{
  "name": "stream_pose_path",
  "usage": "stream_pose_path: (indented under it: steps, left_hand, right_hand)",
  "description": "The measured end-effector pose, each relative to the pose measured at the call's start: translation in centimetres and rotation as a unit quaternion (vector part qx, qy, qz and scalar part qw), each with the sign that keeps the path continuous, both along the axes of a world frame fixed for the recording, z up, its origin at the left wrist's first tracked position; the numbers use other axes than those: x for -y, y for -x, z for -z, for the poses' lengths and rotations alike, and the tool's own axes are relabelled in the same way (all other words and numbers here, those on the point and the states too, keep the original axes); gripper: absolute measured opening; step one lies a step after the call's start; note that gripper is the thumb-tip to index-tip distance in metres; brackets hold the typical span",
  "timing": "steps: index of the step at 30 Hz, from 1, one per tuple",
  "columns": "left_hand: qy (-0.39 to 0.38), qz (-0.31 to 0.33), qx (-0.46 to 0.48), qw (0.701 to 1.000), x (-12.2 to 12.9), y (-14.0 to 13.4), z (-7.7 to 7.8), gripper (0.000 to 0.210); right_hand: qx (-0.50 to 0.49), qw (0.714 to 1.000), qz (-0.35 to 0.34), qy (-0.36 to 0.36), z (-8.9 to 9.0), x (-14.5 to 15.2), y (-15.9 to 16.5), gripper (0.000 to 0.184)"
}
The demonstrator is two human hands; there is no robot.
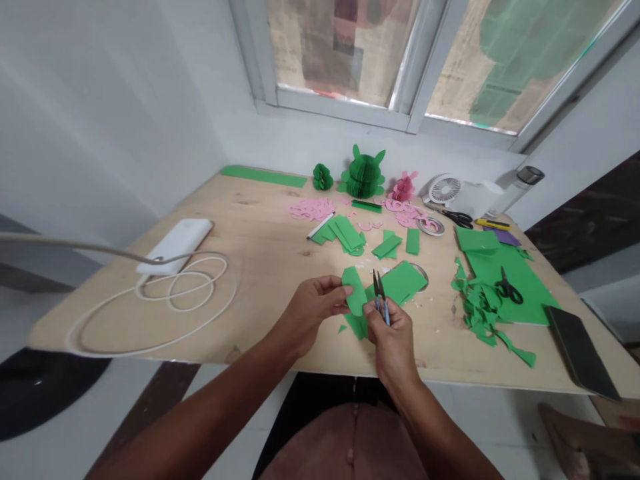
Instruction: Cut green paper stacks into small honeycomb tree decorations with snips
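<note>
Between the thumb and fingers of my left hand (320, 303) is a small piece of green paper (355, 292) with trimmed corners. My right hand (393, 337) grips a pair of scissors (381, 297) with blue handles, blades pointing away from me and slightly parted. The blades are to the right of the held paper, and my right fingertips are close to its lower edge. Under and beyond my hands lie larger green sheets (400, 285), partly hidden by the right hand. Farther back are stacked green paper strips (347, 233) beside a pen (321, 227).
Green scraps (483, 310) and black scissors (509, 287) lie at right, by a dark phone-like slab (583, 350). A white power bank (183, 243) with a looped cable sits left. Paper figures (365, 177), pink cutouts (311, 209) and a small fan (444, 189) are at the back.
</note>
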State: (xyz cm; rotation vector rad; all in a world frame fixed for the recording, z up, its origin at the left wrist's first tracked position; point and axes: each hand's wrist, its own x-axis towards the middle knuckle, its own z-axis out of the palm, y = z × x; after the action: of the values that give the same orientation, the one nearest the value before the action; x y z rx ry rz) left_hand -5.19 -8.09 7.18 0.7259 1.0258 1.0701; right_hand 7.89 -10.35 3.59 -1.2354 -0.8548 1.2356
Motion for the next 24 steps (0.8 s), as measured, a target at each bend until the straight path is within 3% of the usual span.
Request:
stream_pose_path:
  steps: [7,14,24]
  left_hand:
    - [0.002,-0.115,0.04,0.993,0.6,-1.8,0.7,0.021]
    - [-0.001,-0.115,0.032,0.993,0.7,-1.2,0.9,0.019]
    - [-0.021,-0.081,-0.004,0.996,0.9,-1.1,0.9,0.016]
  right_hand:
    - [-0.016,1.0,-0.004,0.017,0.5,0.3,0.2,0.026]
    - [-0.054,0.996,-0.066,0.033,0.4,0.6,-0.6,0.037]
    - [-0.043,0.995,-0.081,0.027,0.7,0.6,-0.3,0.048]
